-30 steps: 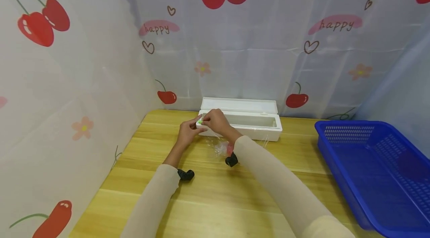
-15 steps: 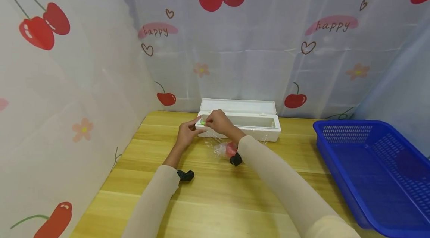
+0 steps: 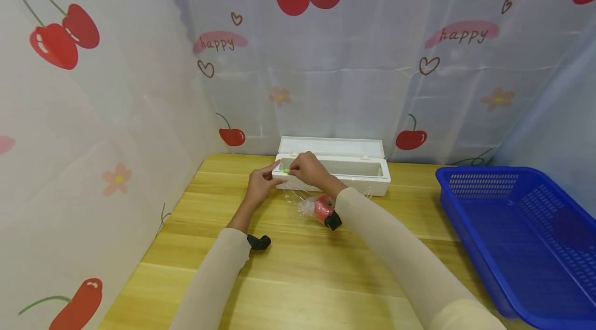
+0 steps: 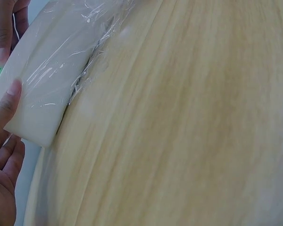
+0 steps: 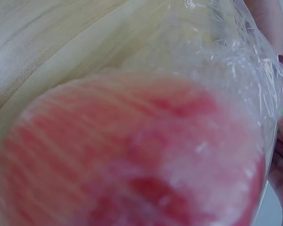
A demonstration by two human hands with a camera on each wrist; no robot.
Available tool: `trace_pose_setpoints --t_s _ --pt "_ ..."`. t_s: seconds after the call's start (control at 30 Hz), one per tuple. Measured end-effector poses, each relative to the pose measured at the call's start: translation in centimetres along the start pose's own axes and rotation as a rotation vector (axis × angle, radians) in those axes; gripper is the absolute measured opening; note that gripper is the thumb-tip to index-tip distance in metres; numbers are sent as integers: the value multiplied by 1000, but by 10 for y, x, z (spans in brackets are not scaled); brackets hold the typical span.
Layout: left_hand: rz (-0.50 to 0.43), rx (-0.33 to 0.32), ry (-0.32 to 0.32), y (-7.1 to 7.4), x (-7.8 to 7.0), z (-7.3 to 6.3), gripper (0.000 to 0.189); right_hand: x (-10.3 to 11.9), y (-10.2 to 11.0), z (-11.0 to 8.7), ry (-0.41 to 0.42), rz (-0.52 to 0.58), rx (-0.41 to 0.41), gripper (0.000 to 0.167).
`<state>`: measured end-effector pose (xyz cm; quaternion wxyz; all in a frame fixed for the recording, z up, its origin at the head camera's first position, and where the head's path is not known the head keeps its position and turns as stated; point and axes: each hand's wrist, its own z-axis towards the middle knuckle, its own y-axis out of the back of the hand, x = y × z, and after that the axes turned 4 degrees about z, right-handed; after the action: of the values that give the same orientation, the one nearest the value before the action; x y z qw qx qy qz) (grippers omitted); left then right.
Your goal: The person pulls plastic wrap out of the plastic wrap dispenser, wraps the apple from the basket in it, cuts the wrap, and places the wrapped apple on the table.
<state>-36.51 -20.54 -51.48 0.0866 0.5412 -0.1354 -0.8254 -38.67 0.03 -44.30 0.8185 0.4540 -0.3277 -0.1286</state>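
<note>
A long white cling film dispenser [image 3: 363, 185] stands at the back of the table with its lid [image 3: 330, 146] raised. My left hand [image 3: 259, 185] grips its left end, the thumb on the front wall in the left wrist view. My right hand [image 3: 308, 168] pinches a small green slide cutter [image 3: 286, 170] on the front rim, a little right of my left hand. Clear cling film [image 4: 85, 42] hangs down over the front wall. In front of the box, a red apple [image 3: 322, 207] lies in the crumpled film [image 3: 304, 207]; it fills much of the right wrist view.
A blue plastic basket [image 3: 479, 252] with perforated walls stands on the right of the wooden table [image 3: 288, 288]. Black wrist camera mounts [image 3: 258, 242] sit at both sleeves, the right one close to the apple. Cherry-print curtains [image 3: 344, 87] enclose the back and sides.
My right hand has slid the green cutter a short way right along the box's front rim. My right forearm has shifted right, uncovering more of the apple. My left hand stays put.
</note>
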Motion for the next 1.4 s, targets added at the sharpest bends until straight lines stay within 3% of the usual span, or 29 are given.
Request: trace_pose_setpoints --t_s 0.33,0.53,0.87,1.4 --pt "-18 -23 19 -4 5 2 59 -1 6 -7 0 -51 -4 8" --pt "-3 -20 15 -5 7 3 60 -3 9 -10 -24 -34 22 10" --pt "-9 -26 34 -6 7 3 61 -7 17 -18 13 -47 0 8" --pt "-44 -45 38 -3 11 3 61 -22 41 -51 -46 0 21 9"
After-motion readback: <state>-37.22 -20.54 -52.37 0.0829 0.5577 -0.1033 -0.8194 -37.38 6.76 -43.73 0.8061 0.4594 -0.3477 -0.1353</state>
